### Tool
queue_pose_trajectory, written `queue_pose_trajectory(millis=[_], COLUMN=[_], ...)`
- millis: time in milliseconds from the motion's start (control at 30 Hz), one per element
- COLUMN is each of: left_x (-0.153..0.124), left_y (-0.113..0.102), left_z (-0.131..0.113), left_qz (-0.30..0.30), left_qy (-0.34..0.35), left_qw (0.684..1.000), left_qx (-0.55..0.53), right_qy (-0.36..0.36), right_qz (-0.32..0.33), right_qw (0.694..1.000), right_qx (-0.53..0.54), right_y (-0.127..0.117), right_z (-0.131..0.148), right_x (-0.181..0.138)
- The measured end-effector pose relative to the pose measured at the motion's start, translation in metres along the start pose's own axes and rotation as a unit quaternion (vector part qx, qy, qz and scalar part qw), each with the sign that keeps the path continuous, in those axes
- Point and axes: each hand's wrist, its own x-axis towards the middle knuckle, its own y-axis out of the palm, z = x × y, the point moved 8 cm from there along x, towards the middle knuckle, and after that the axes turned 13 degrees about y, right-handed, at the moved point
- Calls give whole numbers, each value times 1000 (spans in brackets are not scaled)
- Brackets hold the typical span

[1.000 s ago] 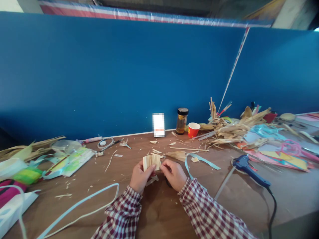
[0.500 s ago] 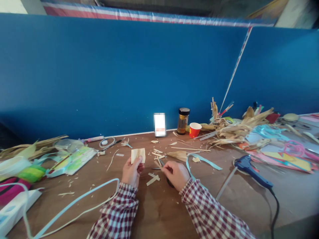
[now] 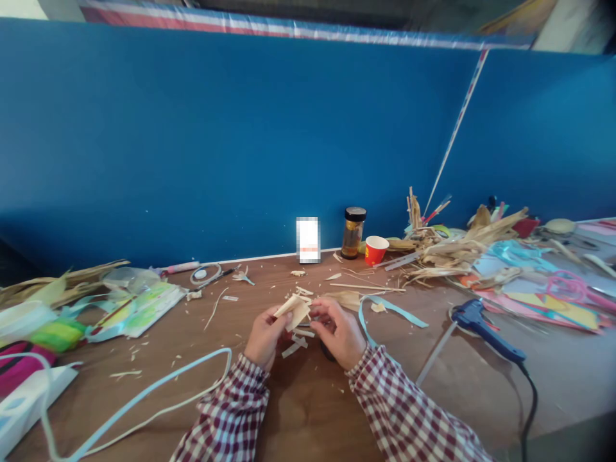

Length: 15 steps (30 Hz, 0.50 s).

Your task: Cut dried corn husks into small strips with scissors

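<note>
My left hand (image 3: pixel 265 337) pinches a pale, flat piece of corn husk (image 3: pixel 294 312), now tilted, between thumb and fingers. My right hand (image 3: pixel 339 330) is at the husk's right edge, its fingertips close to or touching it. A gap shows between that hand's thumb and curled fingers. Under and beside the hands lie cut husk strips (image 3: pixel 296 346). A dark round shape, perhaps a scissors handle (image 3: pixel 327 351), shows partly below my right hand. Just beyond is a brownish husk piece (image 3: pixel 344 299).
A blue glue gun (image 3: pixel 491 330) with its cord lies right. A lidded jar (image 3: pixel 353 234) and red paper cup (image 3: pixel 376 250) stand at the back. Dried husks (image 3: pixel 457 253) heap up at the right. A white cable (image 3: pixel 158 388) loops over the left front.
My left hand has moved right and turned the husk piece towards my right hand. The thin strip at my right fingertips has left them; a strip now lies below.
</note>
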Motion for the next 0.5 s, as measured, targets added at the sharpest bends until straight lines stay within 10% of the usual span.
queue_pose_trajectory(millis=[233, 500], left_x=[-8, 4], left_y=[20, -1], left_z=[1, 2], left_qz=[107, 15], left_qy=[18, 45], left_qw=[992, 998], left_qx=[58, 48], right_qy=[-29, -43], right_qz=[45, 79], right_qw=[999, 996], right_qx=[-1, -18], right_y=[5, 9], right_z=[6, 13], right_x=[-1, -4])
